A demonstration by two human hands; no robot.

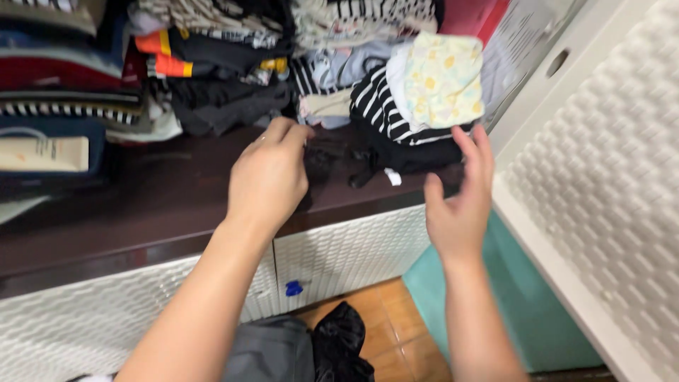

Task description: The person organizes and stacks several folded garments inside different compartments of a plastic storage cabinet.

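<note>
- Black garment (332,157) lying crumpled on the dark wooden shelf (155,205), just in front of the folded piles, between the two hands.
- Left hand (269,177) resting on the garment's left edge, fingers (286,131) curled down onto the cloth; whether actually pinching it cannot be told.
- Right hand (458,205) held upright just beside the garment's right end, fingers (481,152) spread and released, gripping nothing.
- Black-and-white striped pile (378,106) directly behind, with a pale yellow patterned cloth (444,79) folded on top.
- More folded clothes (212,64) stacked along the back of the shelf, dark and striped, one with orange bands.
- White woven-pattern door (601,184) standing open at the right; white woven drawer fronts (339,255) under the shelf.
- Below, a black cloth (343,346) lying on the orange tiled floor (392,332).
</note>
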